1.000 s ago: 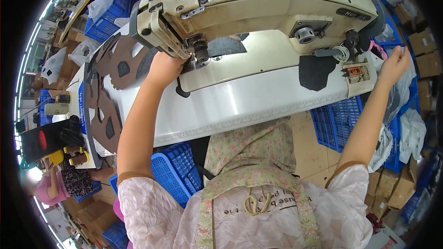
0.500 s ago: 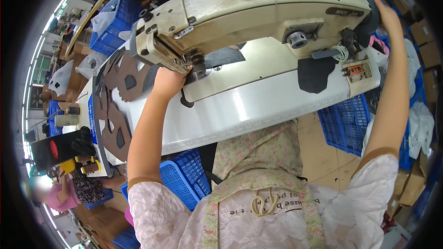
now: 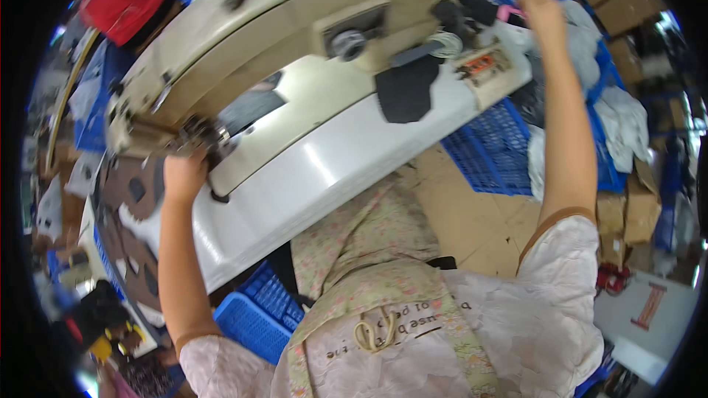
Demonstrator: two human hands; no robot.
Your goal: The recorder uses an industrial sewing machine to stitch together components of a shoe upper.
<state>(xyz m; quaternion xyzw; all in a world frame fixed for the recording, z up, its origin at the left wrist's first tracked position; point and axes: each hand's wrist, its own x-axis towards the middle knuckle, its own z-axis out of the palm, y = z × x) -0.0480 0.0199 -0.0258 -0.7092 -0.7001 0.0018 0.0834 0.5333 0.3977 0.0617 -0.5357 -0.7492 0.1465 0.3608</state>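
Note:
My left hand (image 3: pixel 186 175) is at the needle end of a cream sewing machine (image 3: pixel 265 40), right beside its presser foot (image 3: pixel 203 136). Its fingers are curled together there, and whatever they pinch is hidden. Stretched out to the far right, my right hand (image 3: pixel 543 15) is off the machine, past its handwheel end. A pink item (image 3: pixel 509 13) lies close by that hand; motion blur hides whether the fingers touch anything. A grey piece (image 3: pixel 254 110) rests on the machine bed behind the needle. Brown cut pieces (image 3: pixel 122 188) with dark patches spread over the table's left end.
A black flap (image 3: pixel 405 92) lies on the white tabletop (image 3: pixel 295 177) near the bobbin winder (image 3: pixel 483 65). Blue baskets stand under the table (image 3: pixel 254 324) and at its right (image 3: pixel 490 147). Plastic bags (image 3: pixel 619 118) and cardboard boxes (image 3: pixel 627 206) crowd the right side.
My right hand has left the handwheel and moved outward beside the pink item. My left hand stays by the presser foot. The whole view has swung, shifting the machine leftward in the picture.

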